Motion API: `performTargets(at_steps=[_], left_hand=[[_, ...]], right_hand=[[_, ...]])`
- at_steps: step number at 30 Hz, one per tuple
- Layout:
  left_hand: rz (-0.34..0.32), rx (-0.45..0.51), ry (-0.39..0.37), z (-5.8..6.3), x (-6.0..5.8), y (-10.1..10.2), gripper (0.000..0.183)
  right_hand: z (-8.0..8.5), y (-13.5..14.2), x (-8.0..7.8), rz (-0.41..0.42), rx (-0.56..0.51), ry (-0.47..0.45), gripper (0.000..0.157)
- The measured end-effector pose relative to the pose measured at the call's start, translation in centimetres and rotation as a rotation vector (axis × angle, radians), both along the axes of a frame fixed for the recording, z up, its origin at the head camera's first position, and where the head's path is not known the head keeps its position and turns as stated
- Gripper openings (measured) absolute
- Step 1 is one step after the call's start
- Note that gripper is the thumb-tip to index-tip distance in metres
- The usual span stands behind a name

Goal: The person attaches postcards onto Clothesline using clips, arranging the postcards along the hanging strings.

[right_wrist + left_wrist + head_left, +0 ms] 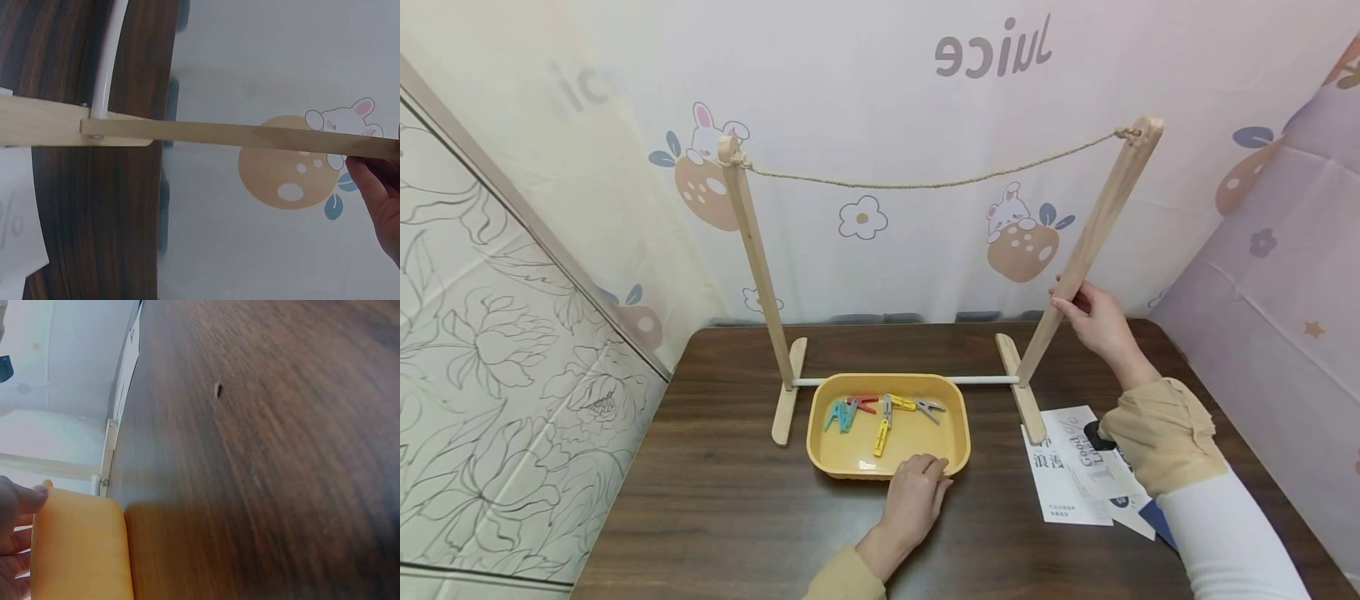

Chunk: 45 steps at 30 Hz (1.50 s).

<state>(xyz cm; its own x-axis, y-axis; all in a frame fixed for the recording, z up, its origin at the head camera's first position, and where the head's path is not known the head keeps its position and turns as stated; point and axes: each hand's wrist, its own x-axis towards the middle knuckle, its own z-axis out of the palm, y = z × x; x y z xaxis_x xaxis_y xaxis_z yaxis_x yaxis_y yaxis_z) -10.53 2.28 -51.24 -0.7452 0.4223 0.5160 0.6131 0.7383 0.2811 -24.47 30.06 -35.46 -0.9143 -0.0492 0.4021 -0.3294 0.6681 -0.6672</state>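
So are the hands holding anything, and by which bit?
Yes. The right hand grips the right wooden post partway up, below the rope. The left hand holds the yellow tray by its near rim.

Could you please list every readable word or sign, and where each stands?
"Juice", mirrored: white rabbit-printed fabric curtain.
"Good": white rectangular paper sheets.
"%": same sheets.
"浪漫": same sheets.
Unreadable: the curtain's faint left lettering; the sheets' small print and word beside "Good".
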Motion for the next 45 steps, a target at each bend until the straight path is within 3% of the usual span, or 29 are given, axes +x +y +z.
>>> performTargets(at_steps=[4, 9, 15, 20, 29, 36, 45], left_hand=[[0.009, 0.073, 0.010, 0.0, -0.1, -0.5, 0.021], [0.027, 0.096, 0.028, 0.4, -0.4, -1.4, 0.020], [0.052, 0.114, 0.028, 0.5, -0.7, -2.6, 0.020], [0.073, 0.098, 0.028, 0.6, -1.2, -3.3, 0.021], [0.088, 0.006, 0.033, 1.0, -2.2, -4.2, 0.024], [0.124, -0.062, -0.056, 1.5, -3.6, -5.1, 0.028], [0.179, -0.123, -0.147, 1.9, -4.9, -5.5, 0.030]], right_hand=[[-0.7, -0.3, 0.0, -0.063, -0.024, 0.016, 0.032], [-1.9, -0.9, 0.5, -0.153, -0.038, 0.057, 0.030], [-3.4, -2.0, 2.1, -0.283, -0.102, 0.078, 0.041], [-4.8, -2.9, 4.1, -0.369, -0.089, 0.100, 0.037], [-7.0, -5.4, 7.3, -0.336, -0.084, 0.010, 0.031], [-8.2, -7.6, 9.7, -0.256, -0.032, -0.104, 0.035], [-10.1, -9.7, 11.7, -0.199, -0.064, -0.261, 0.034]])
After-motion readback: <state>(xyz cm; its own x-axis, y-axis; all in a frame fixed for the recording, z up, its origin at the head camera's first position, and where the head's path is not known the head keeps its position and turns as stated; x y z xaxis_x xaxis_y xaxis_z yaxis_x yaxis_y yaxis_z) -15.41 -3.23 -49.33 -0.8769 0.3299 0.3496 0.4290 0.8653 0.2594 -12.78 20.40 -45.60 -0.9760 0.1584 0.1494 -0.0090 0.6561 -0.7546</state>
